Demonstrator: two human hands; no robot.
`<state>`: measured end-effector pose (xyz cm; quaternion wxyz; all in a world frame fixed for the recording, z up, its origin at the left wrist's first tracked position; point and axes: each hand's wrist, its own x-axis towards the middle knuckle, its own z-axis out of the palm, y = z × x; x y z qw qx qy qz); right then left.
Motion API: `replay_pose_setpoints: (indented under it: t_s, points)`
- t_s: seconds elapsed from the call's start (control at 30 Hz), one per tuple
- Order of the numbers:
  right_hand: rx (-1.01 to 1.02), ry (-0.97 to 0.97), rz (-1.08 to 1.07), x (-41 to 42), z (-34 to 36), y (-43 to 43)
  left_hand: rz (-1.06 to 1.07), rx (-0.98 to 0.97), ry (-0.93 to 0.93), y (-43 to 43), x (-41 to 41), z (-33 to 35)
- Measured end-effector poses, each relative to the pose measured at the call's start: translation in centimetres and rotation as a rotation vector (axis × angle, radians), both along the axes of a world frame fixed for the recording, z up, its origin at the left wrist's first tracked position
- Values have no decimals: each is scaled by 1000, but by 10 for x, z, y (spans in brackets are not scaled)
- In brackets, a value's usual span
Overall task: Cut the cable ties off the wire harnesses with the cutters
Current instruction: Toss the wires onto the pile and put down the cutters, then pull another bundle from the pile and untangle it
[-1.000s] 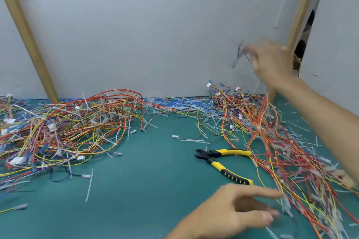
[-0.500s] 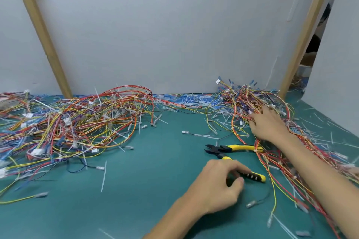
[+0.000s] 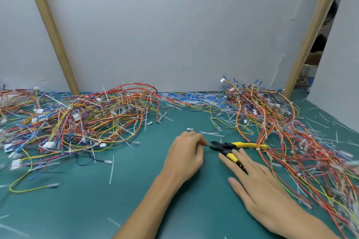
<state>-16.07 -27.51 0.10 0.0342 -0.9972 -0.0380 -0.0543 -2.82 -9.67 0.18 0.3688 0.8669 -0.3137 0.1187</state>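
The cutters (image 3: 244, 144), with yellow handles and black jaws, lie on the green mat (image 3: 97, 200), jaws pointing left. My right hand (image 3: 258, 186) lies flat with straight fingers over the lower handle, which shows between two fingers. My left hand (image 3: 186, 153) rests on the mat just left of the jaws. Its fingers are curled, one fingertip is close to the jaw tips, and I see nothing held in it. One tangled pile of wire harnesses (image 3: 77, 122) with white cable ties covers the left of the mat. Another harness pile (image 3: 281, 132) runs down the right side.
Cut tie pieces (image 3: 194, 100) lie along the foot of the grey back wall and scattered over the mat. Two slanted wooden struts (image 3: 56, 40) lean against the wall. A person (image 3: 320, 44) shows through the gap at the far right.
My right hand left the right harness pile and came down flat onto the cutters' lower handle. My left hand slid off that handle to the left, beside the jaws.
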Motion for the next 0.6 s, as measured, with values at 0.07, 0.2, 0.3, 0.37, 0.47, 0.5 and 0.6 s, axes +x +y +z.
replay_pose_setpoints:
  t_s: [0.07, 0.2, 0.3, 0.37, 0.47, 0.5, 0.6]
  points:
    - [-31, 31, 49, -6, 1, -19, 9, 18, -2, 2, 3, -1]
    - [-29, 65, 86, -13, 10, -63, 40, 37, -82, 9, 6, 4]
    - [-111, -191, 156, -10, 9, -86, 82, 93, -170, 22, 18, 13]
    - [-96, -324, 182, -5, 5, -103, 100, 176, -228, 36, 29, 19]
    - [-187, -407, 189, 7, 4, -120, 172, 418, -387, 72, 44, 17]
    - [-187, -422, 182, 11, 7, -122, 211, 466, -427, 85, 48, 12]
    - [-91, -468, 130, 17, 13, -106, 350, 436, -473, 119, 55, -4]
